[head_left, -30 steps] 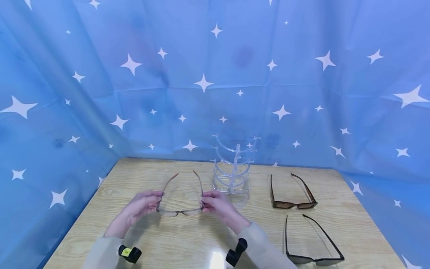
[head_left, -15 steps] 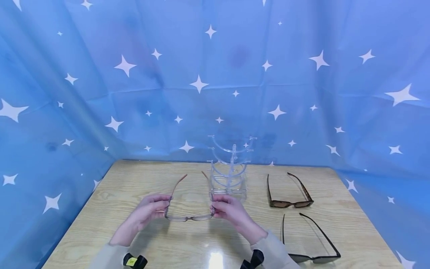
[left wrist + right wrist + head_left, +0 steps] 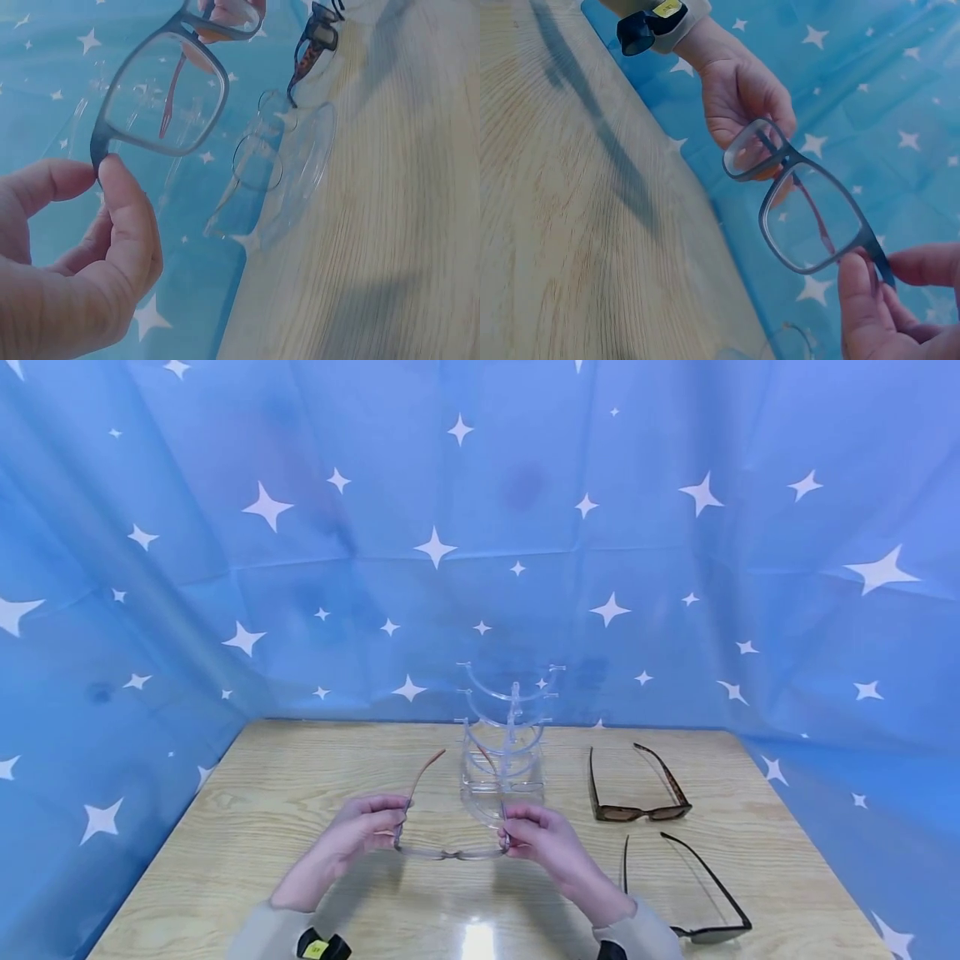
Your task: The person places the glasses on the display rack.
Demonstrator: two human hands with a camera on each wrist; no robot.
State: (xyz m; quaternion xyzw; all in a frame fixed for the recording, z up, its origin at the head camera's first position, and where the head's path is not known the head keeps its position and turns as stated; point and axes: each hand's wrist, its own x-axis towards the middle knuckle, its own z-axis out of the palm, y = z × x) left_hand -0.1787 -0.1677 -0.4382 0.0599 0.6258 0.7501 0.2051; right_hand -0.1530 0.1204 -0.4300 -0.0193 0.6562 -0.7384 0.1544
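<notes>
A pair of grey-framed eyeglasses (image 3: 450, 855) with reddish-brown temple tips is held above the table, temples unfolded and pointing away from me. My left hand (image 3: 367, 827) pinches it at the left hinge between thumb and fingers. At the other hinge, my right hand (image 3: 543, 843) pinches the right temple. Both wrist views show the lenses and bridge (image 3: 789, 157) between the two hands. Just behind stands a clear tiered eyeglass rack (image 3: 510, 727), partly overlapped by the right temple. Thin wire-rimmed round glasses (image 3: 257, 163) appear low on the rack in the left wrist view.
Tortoiseshell sunglasses (image 3: 670, 813) lie unfolded on the wooden table (image 3: 300, 760) right of the rack. Nearer, black sunglasses (image 3: 718, 935) lie unfolded, partly hidden by my right sleeve. A blue star-patterned cloth (image 3: 360, 527) hangs behind the table.
Both hands have carried the eyeglasses to the right and slightly nearer to me, so a temple now overlaps the rack. The head view has shifted a little. The sunglasses stay put.
</notes>
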